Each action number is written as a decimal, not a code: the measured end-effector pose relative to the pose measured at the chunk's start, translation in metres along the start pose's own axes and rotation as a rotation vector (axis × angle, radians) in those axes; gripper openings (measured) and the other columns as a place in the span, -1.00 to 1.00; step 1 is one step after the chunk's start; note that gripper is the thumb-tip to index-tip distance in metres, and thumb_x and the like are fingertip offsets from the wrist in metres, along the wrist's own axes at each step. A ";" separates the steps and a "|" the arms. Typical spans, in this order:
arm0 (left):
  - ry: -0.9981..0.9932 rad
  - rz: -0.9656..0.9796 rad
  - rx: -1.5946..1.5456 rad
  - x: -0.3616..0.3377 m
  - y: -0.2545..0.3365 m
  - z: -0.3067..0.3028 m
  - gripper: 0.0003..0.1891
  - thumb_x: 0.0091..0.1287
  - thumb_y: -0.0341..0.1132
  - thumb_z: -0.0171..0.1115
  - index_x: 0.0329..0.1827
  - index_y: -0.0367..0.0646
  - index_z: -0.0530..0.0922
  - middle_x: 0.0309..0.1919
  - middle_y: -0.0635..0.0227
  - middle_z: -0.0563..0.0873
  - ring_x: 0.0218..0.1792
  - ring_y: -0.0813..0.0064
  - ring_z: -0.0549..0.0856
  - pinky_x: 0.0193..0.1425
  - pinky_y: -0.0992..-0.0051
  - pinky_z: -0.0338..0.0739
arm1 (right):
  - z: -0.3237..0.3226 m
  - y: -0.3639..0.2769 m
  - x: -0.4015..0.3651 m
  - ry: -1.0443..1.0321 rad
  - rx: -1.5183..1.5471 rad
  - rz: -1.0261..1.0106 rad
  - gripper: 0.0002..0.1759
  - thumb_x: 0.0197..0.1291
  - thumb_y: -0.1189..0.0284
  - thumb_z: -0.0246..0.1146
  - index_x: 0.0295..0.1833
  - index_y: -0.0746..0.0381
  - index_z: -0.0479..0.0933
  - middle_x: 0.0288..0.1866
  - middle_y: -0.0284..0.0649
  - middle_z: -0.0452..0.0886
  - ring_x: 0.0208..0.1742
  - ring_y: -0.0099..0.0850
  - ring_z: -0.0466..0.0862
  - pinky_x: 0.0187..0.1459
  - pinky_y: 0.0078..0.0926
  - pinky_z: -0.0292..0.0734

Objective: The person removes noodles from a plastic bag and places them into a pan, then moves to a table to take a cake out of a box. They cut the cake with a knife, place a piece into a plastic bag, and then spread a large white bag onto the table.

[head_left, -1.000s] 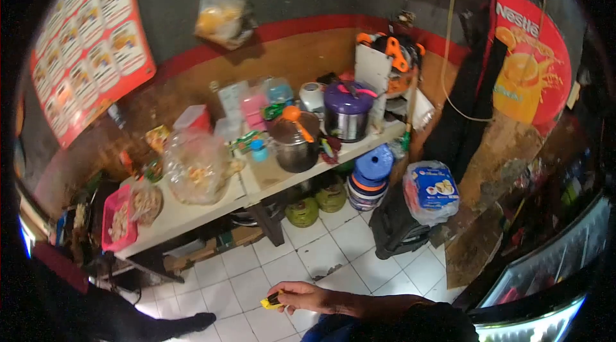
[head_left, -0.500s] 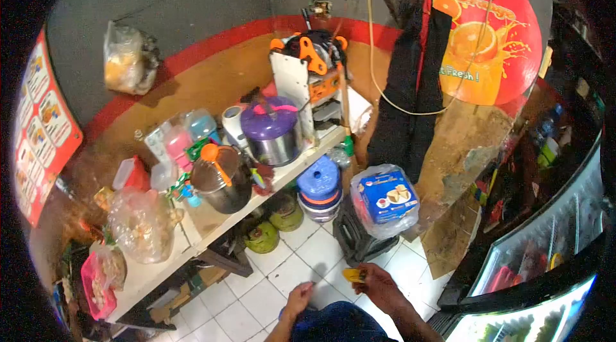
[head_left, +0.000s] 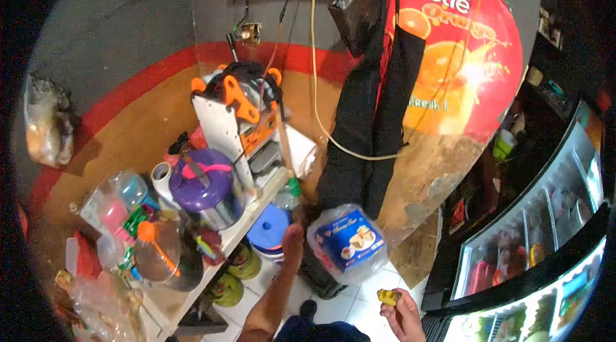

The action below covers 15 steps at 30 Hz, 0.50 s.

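Note:
My left hand (head_left: 293, 244) is stretched forward past the end of the white shelf, overlapping the blue lid (head_left: 269, 228) of a tub below. Its fingers are hidden from this angle. Just beyond it stands a clear bottle with a green cap (head_left: 293, 187). To its right is a plastic-wrapped pack with a blue label (head_left: 351, 239), on top of a black stand. Low on the right, my right hand (head_left: 404, 318) is closed, pinching a small crumpled yellow thing (head_left: 387, 297) between thumb and fingers.
The shelf (head_left: 186, 307) carries a purple-lidded pot (head_left: 204, 181), a dark container with an orange scoop (head_left: 159, 252) and plastic bags. Green gas cylinders (head_left: 228, 289) stand underneath. Dark clothing (head_left: 356, 124) hangs on the wall. A lit glass-fronted fridge (head_left: 532, 233) is at the right.
My left hand has reached forward towards the shelf's far end. My right hand still holds the yellow thing, now lower and further right in view. The view has turned right and moved closer.

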<state>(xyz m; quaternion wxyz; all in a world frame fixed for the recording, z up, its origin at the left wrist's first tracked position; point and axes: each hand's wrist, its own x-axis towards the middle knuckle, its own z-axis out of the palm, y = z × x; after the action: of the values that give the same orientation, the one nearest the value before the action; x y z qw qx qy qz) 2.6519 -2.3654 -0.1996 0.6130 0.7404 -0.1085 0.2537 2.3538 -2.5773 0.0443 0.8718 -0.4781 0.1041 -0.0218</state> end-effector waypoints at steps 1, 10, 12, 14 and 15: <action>-0.155 -0.095 0.190 0.037 -0.020 0.007 -0.68 0.42 -0.11 0.09 -0.07 -0.22 0.57 -0.33 0.34 0.61 -0.32 0.46 0.57 -0.22 0.42 0.48 | 0.002 0.000 0.012 0.007 0.010 -0.005 -0.61 0.38 0.28 0.10 0.20 0.26 0.35 0.12 -0.11 0.51 -0.16 -0.53 0.48 -0.15 -0.62 0.42; 0.321 -0.060 -0.289 0.262 -0.022 0.107 -0.46 0.36 -0.03 0.14 0.13 -0.39 0.46 0.07 -0.04 0.55 0.16 0.14 0.50 0.22 0.29 0.41 | 0.036 -0.015 0.058 0.233 -0.064 -0.108 -0.55 0.35 0.21 0.14 0.21 0.26 0.38 0.09 -0.19 0.53 -0.13 -0.53 0.50 -0.06 -0.56 0.42; 0.318 -0.156 -0.053 0.289 -0.029 0.125 -0.40 0.31 -0.02 0.20 0.18 -0.41 0.41 0.13 -0.08 0.51 0.18 0.10 0.47 0.25 0.27 0.38 | 0.030 -0.011 0.056 0.320 -0.076 -0.120 -0.54 0.34 0.20 0.16 0.20 0.27 0.39 0.07 -0.21 0.54 -0.13 -0.53 0.50 -0.06 -0.55 0.42; 0.321 -0.245 0.191 0.303 -0.038 0.136 -0.32 0.25 -0.01 0.27 0.22 -0.43 0.36 0.18 -0.11 0.46 0.21 0.05 0.45 0.28 0.25 0.35 | 0.047 -0.019 0.052 0.443 -0.186 -0.123 -0.50 0.35 0.09 0.12 0.17 0.28 0.41 -0.07 -0.31 0.55 -0.18 -0.57 0.48 -0.11 -0.61 0.39; 0.306 -0.270 0.294 0.307 -0.044 0.144 -0.25 0.20 0.00 0.31 0.25 -0.43 0.32 0.17 -0.12 0.47 0.17 0.02 0.48 0.26 0.23 0.37 | 0.050 -0.022 0.052 0.493 -0.203 -0.087 -0.50 0.35 0.08 0.10 0.15 0.28 0.42 -0.09 -0.33 0.54 -0.17 -0.58 0.47 -0.11 -0.63 0.38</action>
<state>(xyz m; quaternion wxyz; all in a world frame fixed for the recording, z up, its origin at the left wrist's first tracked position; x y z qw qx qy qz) 2.9678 -2.4475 -0.0986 0.5362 0.7824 0.1238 0.2916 2.4158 -2.5543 0.0805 0.7659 -0.5474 0.2943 -0.1646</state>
